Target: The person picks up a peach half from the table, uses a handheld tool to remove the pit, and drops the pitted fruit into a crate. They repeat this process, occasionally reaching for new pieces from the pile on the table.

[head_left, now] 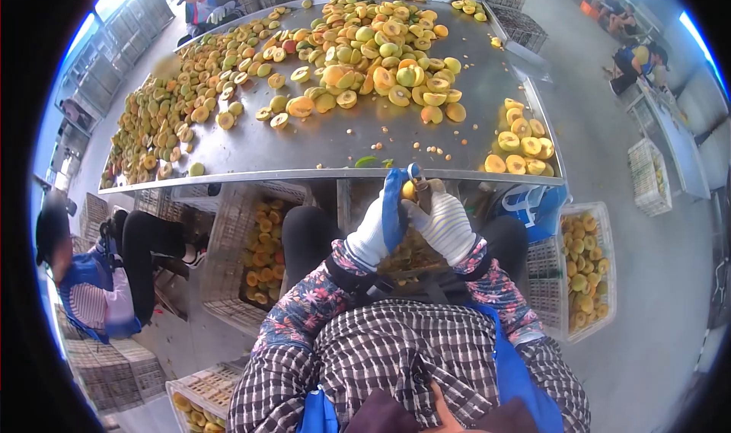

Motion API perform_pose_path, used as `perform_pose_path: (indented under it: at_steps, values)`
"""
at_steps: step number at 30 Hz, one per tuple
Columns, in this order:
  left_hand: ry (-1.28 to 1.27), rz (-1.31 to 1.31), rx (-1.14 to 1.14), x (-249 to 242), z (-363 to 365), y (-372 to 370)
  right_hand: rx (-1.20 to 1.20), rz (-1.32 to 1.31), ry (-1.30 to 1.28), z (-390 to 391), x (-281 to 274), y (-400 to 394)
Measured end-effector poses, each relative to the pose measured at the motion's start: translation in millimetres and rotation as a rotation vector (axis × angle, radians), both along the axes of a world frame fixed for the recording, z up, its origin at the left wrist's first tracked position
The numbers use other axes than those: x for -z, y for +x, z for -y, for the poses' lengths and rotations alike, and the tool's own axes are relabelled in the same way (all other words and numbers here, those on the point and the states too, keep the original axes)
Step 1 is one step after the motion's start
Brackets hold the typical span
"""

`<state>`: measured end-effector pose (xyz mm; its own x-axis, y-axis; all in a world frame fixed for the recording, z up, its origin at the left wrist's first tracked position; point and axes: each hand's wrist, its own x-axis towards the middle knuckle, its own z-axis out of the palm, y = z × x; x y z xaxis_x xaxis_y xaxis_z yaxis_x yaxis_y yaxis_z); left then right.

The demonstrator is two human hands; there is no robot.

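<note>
In front of my lap, just below the near edge of the metal table [266, 176], my two gloved hands meet. My left hand [381, 218], in a white and blue glove, is closed on a yellow peach half [410, 190]. Pressed close beside it is my right hand [443, 221], in a striped white glove, with its fingers closed around a small brownish tool [424, 192] whose shape is mostly hidden. A large pile of halved peaches [381, 52] covers the middle of the table, and a smaller group of peach halves [521, 145] lies at the near right corner.
Crates of peach halves stand at my left [228, 281] and right [563, 281], with another crate [205, 387] lower left. A blue bucket [544, 208] hangs or stands under the table's right corner. Co-workers sit at the left [99, 288] and far left [209, 3].
</note>
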<state>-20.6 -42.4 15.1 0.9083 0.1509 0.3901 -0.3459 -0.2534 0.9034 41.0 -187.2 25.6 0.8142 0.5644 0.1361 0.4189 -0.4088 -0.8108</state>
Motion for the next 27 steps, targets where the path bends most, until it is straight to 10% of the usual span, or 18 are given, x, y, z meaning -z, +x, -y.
perform_pose_path:
  at_steps: [4,7,10,18,27]
  values:
    - [0.181,-0.024,0.013,4,-8,-1,-0.134,-0.407,0.395,0,13,5]
    - [-0.872,-0.415,0.3,8,-8,5,-0.143,-0.411,0.353,1,14,6]
    - [-0.51,-0.342,0.311,-6,-10,2,-0.119,-0.396,0.316,7,17,10]
    - [-0.853,-0.367,0.292,28,-15,8,-0.019,-0.394,0.536,5,34,5]
    - [-0.931,-0.459,0.172,20,-13,3,-0.148,0.306,-0.021,12,19,-15]
